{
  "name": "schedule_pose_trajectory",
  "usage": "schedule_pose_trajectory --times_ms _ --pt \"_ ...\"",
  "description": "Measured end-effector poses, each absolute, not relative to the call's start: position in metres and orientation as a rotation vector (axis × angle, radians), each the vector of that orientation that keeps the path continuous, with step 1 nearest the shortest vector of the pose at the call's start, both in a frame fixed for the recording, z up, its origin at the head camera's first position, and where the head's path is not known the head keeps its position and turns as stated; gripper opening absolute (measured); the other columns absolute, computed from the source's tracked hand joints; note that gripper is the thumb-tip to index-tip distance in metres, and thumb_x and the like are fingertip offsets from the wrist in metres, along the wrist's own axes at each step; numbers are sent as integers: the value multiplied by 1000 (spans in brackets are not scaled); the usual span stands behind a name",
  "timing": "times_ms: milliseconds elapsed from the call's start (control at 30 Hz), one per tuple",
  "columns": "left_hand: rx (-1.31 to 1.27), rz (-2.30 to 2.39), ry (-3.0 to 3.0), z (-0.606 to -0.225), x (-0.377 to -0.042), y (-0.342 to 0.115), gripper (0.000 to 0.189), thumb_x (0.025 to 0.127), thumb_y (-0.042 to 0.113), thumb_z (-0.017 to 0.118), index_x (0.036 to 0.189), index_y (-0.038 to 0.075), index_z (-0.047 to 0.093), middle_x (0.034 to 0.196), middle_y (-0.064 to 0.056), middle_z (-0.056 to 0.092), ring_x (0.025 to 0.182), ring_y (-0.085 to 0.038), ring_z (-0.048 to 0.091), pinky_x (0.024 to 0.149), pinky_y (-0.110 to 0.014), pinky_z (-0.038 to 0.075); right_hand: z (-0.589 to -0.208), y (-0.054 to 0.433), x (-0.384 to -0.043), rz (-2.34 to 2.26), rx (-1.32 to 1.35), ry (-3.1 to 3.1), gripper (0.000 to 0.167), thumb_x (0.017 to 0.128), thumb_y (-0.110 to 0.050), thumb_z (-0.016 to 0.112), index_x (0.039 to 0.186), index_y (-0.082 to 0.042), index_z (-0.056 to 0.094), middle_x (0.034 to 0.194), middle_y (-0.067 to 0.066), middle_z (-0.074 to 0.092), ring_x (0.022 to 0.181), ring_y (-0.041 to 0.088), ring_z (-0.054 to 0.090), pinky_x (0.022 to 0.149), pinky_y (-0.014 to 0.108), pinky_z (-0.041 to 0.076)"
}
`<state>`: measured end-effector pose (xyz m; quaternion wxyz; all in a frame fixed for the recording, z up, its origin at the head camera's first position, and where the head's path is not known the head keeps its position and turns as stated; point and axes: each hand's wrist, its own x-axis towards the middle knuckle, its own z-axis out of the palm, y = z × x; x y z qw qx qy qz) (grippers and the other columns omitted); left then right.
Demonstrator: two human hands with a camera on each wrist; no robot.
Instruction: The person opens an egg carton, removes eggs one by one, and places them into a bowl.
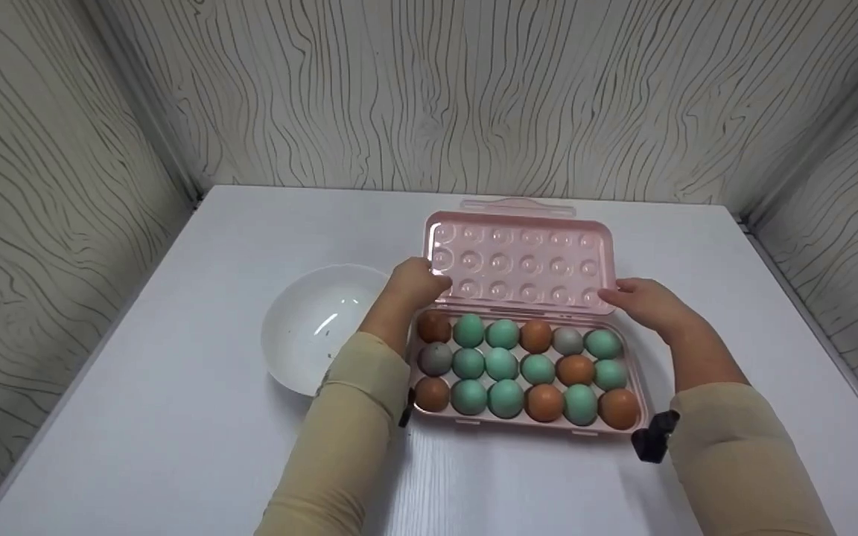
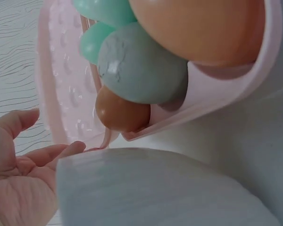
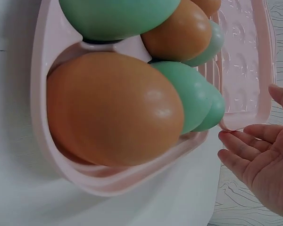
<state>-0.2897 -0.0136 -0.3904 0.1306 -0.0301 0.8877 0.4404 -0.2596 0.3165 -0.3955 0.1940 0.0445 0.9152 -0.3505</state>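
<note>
A pink egg carton (image 1: 529,426) lies unfolded on the table, its tray filled with green, brown and greyish eggs (image 1: 502,364). The dimpled lid (image 1: 518,260) leans back on the far side, hinged to the tray. At the lid's left edge is my left hand (image 1: 415,283); in the left wrist view its fingertips (image 2: 75,147) meet the lid's side, thumb spread apart. My right hand (image 1: 652,304) is at the lid's right edge, and in the right wrist view its extended fingers (image 3: 238,146) reach the lid's corner. Neither hand is curled round the lid.
Left of the carton stands a white bowl (image 1: 295,335), partly hidden by my left forearm, with a few tiny specks in it. The white table (image 1: 176,417) ends at wood-grain-patterned walls (image 1: 429,97) behind and at both sides.
</note>
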Motion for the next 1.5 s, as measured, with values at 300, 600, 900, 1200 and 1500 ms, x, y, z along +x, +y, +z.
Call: schedule_pose_trajectory --times_ms 300,600,900,1200,1500 --pt "-136 1234 2549 -391 -289 -9 56 87 31 58 136 8 42 137 -11 45 129 -27 37 105 -42 30 -399 316 -258 -897 146 2549 89 86 -64 40 140 5 25 142 31 23 129 50 19 100 63 22" --pt "65 1284 2587 -380 -291 -27 50 89 33 55 134 13 45 131 -9 50 121 -25 46 98 -41 39 -386 316 -261 -909 96 2651 83 85 -64 41 142 -4 28 143 27 25 129 49 22 97 62 28" --pt "41 1417 2549 -356 -287 -54 49 88 35 58 132 19 47 130 -6 51 120 -23 47 96 -43 41 -370 310 -262 -1110 32 2756 76 85 -59 47 140 -8 33 142 18 35 129 41 30 98 59 30" --pt "51 1482 2543 -346 -270 -84 45 88 36 58 130 24 48 130 0 50 122 -21 44 98 -44 39 -362 273 -257 -1332 -146 2743 61 87 -45 57 135 -11 43 133 12 47 121 31 45 98 47 38" --pt "104 1632 2521 -350 -252 -103 41 88 30 59 127 25 51 129 2 51 121 -18 46 99 -44 38 -361 230 -246 -1414 -318 2703 51 81 -45 64 124 -18 54 123 1 53 111 18 54 93 36 44"
